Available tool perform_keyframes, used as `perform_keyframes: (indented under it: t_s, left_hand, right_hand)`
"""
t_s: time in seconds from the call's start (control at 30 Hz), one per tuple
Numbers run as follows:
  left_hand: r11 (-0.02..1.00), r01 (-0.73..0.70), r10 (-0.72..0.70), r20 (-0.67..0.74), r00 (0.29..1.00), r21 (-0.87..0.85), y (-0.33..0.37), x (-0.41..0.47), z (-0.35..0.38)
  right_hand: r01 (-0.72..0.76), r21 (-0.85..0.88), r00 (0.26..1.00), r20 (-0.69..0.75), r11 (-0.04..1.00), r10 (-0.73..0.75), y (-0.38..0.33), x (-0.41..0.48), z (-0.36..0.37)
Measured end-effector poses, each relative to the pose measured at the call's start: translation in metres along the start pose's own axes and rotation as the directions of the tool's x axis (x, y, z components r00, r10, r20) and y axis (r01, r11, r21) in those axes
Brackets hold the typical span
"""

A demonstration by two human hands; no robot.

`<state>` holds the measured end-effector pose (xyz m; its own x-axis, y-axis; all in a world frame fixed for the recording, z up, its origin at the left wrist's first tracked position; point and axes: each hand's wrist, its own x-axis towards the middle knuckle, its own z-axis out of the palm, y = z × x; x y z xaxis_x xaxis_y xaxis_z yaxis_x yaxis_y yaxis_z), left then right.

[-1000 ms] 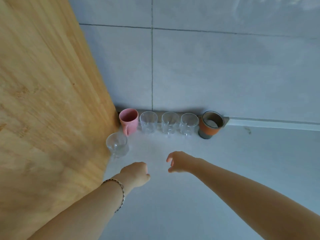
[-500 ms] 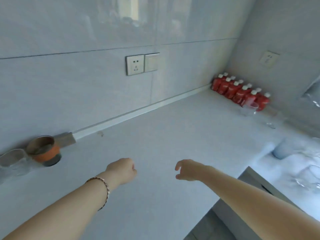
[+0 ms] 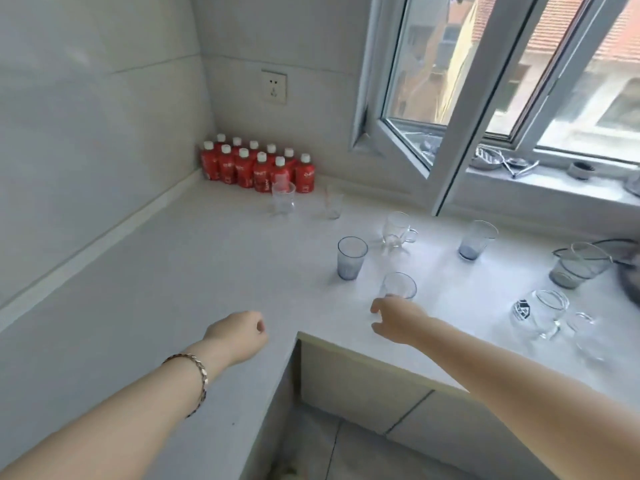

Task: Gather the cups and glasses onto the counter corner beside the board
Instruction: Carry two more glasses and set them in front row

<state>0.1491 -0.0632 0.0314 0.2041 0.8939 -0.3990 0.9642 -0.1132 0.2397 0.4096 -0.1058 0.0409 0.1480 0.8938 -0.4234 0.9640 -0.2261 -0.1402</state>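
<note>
The white counter (image 3: 166, 271) ran under a window, with red bottles (image 3: 258, 166) in the far corner. I saw the right hand (image 3: 398, 320) just in front of a small clear glass (image 3: 398, 285), fingers spread apart and holding nothing; whether they touched it, I could not tell. This glass stood upright, short and transparent. A bluish tumbler (image 3: 351, 258) stood near, to its left. The left hand (image 3: 239, 336) was curled together, empty, above the counter.
</note>
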Motion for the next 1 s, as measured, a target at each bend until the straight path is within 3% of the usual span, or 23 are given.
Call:
perform_keyframes:
  t_s: [0.17, 0.4, 0.63, 0.83, 1.0]
  left_hand:
    - [0.994, -0.093, 0.09, 0.048, 0.995, 0.061, 0.048, 0.076, -0.011]
    - [0.973, -0.218, 0.209, 0.111, 0.972, 0.075, 0.103, 0.178, -0.021]
    - [0.961, -0.227, 0.245, 0.101, 0.964, -0.159, 0.163, 0.229, -0.006]
    - [0.972, -0.176, 0.178, 0.003, 0.984, -0.156, 0.177, 0.232, 0.007]
    - [0.961, -0.1, 0.081, -0.083, 0.993, -0.26, 0.158, 0.188, 0.002]
  right_hand:
    - [-0.115, 0.046, 0.988, -0.1, 0.992, 0.119, 0.057, 0.05, -0.011]
    - [-0.065, 0.081, 0.994, 0.09, 0.995, 0.057, 0.087, 0.116, -0.013]
    - [-0.058, 0.041, 0.997, 0.058, 0.997, 0.056, 0.098, 0.124, -0.006]
    - [-0.16, 0.224, 0.98, -0.078, 0.961, 0.182, 0.108, 0.117, -0.018]
    - [-0.017, 0.096, 0.985, -0.168, 0.995, 0.033, 0.104, 0.113, -0.038]
